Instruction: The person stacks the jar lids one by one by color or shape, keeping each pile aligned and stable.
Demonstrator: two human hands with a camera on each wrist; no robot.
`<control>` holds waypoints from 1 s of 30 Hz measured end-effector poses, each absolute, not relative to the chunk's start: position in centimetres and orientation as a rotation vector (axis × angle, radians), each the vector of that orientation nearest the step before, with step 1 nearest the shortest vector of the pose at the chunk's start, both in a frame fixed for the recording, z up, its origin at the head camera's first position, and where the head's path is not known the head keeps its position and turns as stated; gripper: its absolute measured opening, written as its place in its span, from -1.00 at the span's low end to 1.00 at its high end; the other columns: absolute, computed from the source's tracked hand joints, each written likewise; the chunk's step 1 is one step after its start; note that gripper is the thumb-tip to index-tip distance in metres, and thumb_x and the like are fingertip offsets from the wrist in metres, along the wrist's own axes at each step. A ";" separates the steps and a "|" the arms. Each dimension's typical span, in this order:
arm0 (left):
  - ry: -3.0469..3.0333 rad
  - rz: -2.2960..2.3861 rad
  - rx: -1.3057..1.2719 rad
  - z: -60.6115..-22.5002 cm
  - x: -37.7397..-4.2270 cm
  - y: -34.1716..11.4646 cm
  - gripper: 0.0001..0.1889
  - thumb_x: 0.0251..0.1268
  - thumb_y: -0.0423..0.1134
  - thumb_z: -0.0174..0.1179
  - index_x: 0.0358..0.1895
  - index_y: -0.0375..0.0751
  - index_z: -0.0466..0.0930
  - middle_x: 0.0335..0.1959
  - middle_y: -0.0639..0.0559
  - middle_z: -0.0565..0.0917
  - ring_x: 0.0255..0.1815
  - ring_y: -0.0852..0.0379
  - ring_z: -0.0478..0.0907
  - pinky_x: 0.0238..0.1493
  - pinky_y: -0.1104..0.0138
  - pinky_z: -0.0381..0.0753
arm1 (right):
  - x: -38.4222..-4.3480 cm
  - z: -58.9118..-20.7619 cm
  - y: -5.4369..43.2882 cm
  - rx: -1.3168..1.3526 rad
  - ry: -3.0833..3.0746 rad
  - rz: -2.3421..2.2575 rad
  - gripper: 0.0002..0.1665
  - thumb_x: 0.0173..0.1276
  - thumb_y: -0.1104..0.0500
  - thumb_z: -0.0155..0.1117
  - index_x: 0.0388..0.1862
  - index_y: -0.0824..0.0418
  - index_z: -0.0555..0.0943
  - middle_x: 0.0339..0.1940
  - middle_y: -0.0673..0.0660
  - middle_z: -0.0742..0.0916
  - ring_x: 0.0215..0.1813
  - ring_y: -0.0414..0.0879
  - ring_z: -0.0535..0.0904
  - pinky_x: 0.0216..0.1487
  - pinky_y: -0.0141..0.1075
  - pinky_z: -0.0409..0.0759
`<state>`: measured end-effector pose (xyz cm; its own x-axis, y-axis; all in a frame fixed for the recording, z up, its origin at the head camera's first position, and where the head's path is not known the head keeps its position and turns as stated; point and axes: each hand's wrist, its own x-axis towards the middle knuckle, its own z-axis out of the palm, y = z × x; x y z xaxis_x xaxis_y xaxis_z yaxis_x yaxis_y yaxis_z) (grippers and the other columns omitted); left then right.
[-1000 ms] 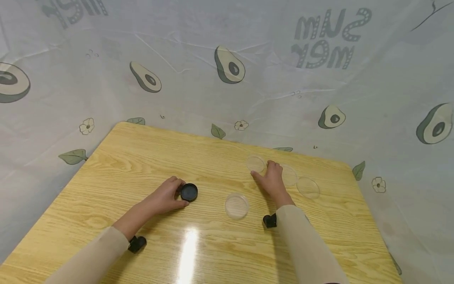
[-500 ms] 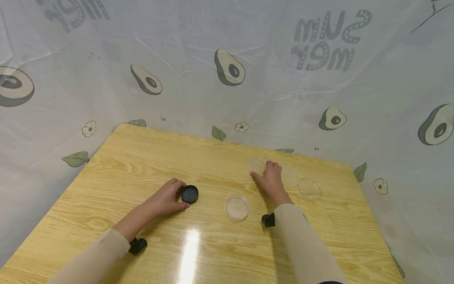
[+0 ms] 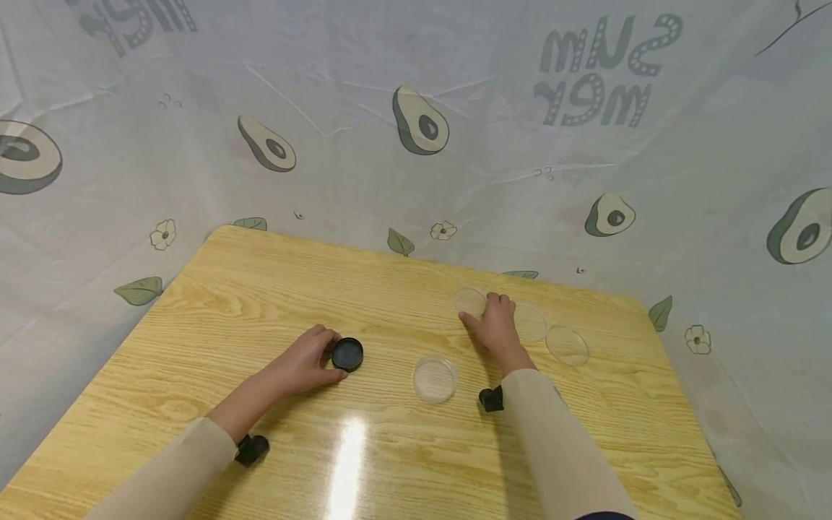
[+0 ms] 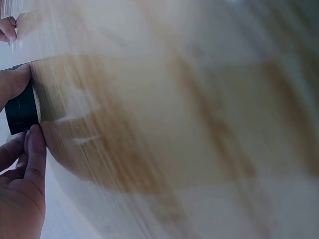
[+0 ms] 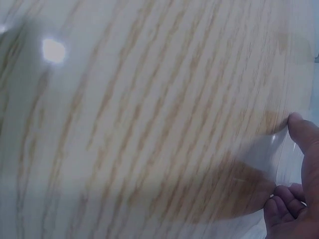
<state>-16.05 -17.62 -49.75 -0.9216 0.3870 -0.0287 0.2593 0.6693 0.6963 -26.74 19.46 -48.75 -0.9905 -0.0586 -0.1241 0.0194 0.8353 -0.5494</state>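
Note:
In the head view my left hand [image 3: 305, 362] holds a small black round case [image 3: 347, 354] with a raised rim, standing on the table. The left wrist view shows the thumb on one side of the black case [image 4: 22, 109] and the fingers [image 4: 36, 154] on the other. Farther back on the right, my right hand [image 3: 497, 328] holds a clear round dish [image 3: 469, 301] by its edge, between thumb and fingers. Its thumb [image 5: 301, 129] and curled fingers appear at the right wrist view's edge, where the transparent dish is hard to make out.
A clear shallow dish [image 3: 434, 379] lies between the two hands on the wooden table [image 3: 273, 289]. Two more clear discs, one [image 3: 530, 322] partly behind the right hand and another [image 3: 567, 345] beyond it, lie to the right. A printed cloth [image 3: 338, 173] hangs behind the table.

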 end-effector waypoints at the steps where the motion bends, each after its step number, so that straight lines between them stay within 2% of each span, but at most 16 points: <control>1: 2.711 1.089 0.529 -49.7 -16.0 -17.6 -0.48 0.25 -0.19 0.52 0.16 -0.39 0.58 -0.03 -0.14 0.55 -0.12 0.10 0.49 -0.07 0.17 0.56 | -26.7 -48.7 19.5 -0.032 2.880 -0.868 -0.03 0.55 -0.08 0.31 0.57 0.54 0.15 0.51 0.54 0.24 0.52 0.39 0.11 0.50 0.23 0.29; 10: 2.722 1.093 0.533 -49.9 -16.0 -17.5 -0.48 0.23 -0.19 0.53 0.15 -0.40 0.58 -0.04 -0.15 0.56 -0.14 0.08 0.49 -0.07 0.15 0.57 | -26.6 -48.6 19.6 -0.042 2.885 -0.899 -0.05 0.50 -0.09 0.36 0.52 0.54 0.23 0.44 0.54 0.34 0.45 0.39 0.20 0.44 0.23 0.36; 15: 2.730 1.092 0.533 -49.9 -16.1 -17.5 -0.48 0.23 -0.20 0.53 0.15 -0.40 0.58 -0.05 -0.15 0.56 -0.15 0.09 0.47 -0.08 0.16 0.55 | -26.2 -48.3 19.6 -0.049 2.885 -0.931 -0.09 0.46 -0.08 0.41 0.45 0.54 0.31 0.33 0.52 0.45 0.39 0.40 0.28 0.36 0.23 0.41; 20: 2.738 1.076 0.535 -49.9 -16.2 -17.4 -0.48 0.22 -0.20 0.54 0.15 -0.40 0.58 -0.05 -0.15 0.56 -0.12 0.06 0.50 -0.05 0.13 0.58 | -25.3 -48.2 19.9 -0.055 2.874 -0.942 -0.08 0.44 -0.09 0.41 0.46 0.52 0.31 0.27 0.46 0.49 0.36 0.35 0.32 0.32 0.19 0.44; 24: 2.734 1.082 0.533 -49.9 -16.1 -17.5 -0.47 0.23 -0.19 0.53 0.16 -0.40 0.58 -0.03 -0.16 0.57 -0.08 0.03 0.54 -0.01 0.09 0.60 | -24.6 -48.4 20.3 -0.097 2.863 -0.979 -0.06 0.42 -0.09 0.43 0.48 0.49 0.31 0.26 0.42 0.50 0.34 0.29 0.33 0.32 0.15 0.45; 30: 2.733 1.090 0.535 -50.1 -16.1 -17.7 -0.48 0.22 -0.19 0.54 0.14 -0.40 0.59 -0.08 -0.13 0.55 -0.17 0.09 0.46 -0.11 0.17 0.54 | -23.1 -48.4 20.8 -0.194 2.840 -1.020 -0.06 0.42 -0.08 0.45 0.50 0.45 0.30 0.32 0.40 0.49 0.34 0.27 0.37 0.35 0.16 0.46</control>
<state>-16.10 -17.70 -50.13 -0.9249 0.3801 -0.0076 0.2706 0.6722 0.6892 -23.06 20.78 -48.42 -0.9849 -0.1597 -0.0675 -0.0802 0.7650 -0.6390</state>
